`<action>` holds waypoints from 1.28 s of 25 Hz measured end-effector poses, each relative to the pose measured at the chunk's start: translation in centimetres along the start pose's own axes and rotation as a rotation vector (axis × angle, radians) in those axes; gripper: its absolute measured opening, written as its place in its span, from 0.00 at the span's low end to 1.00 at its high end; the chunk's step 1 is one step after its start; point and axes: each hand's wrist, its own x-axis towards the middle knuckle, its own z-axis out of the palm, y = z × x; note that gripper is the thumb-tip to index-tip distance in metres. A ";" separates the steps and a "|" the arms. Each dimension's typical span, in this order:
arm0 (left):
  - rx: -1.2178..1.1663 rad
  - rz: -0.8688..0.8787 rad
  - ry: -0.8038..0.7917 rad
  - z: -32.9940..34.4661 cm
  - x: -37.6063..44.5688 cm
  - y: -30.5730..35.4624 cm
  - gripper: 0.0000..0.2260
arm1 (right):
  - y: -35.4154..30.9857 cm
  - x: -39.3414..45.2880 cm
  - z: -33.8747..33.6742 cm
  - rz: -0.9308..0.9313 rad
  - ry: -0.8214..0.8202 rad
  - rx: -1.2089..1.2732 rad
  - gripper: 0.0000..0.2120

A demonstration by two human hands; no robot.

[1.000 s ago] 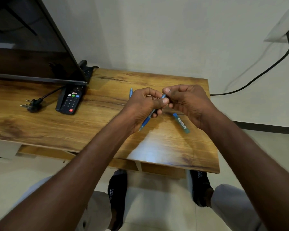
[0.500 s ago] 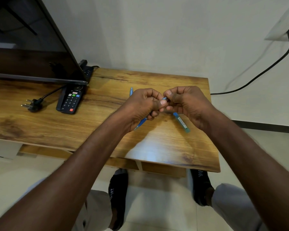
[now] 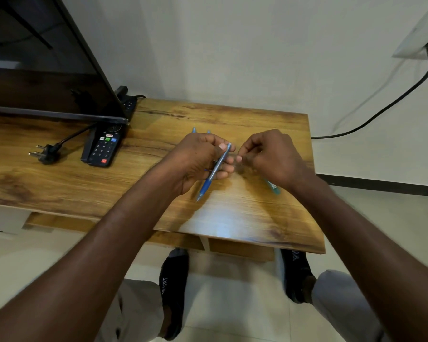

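Note:
My left hand point(image 3: 198, 159) grips a blue pen point(image 3: 214, 171) above the wooden table point(image 3: 232, 218). The pen slants with its tip down towards me and its top end sticking out past my fingers. My right hand point(image 3: 269, 156) hovers just right of that top end, a small gap away. Its fingers are curled and its fingertips are pinched together. I cannot make out anything between them. A teal pen part point(image 3: 274, 188) lies on the table, partly hidden under my right wrist. Two more blue pen ends point(image 3: 194, 130) peek out behind my left hand.
A black remote point(image 3: 103, 149) and a loose black plug point(image 3: 45, 154) lie at the left, in front of a TV screen point(image 3: 47, 77). A power strip point(image 3: 127, 99) sits behind the screen. A black cable point(image 3: 381, 109) runs along the wall at the right. My feet rest under the table edge.
My right hand has let go of the pen's top end and drawn a little to the right. My left hand has turned the pen more upright, showing more of its barrel.

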 end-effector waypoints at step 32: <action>1.038 0.427 0.332 2.5 1.8 -4.4 0.06 | 0.9 -0.4 -1.4 0.237 -0.077 -0.212 0.05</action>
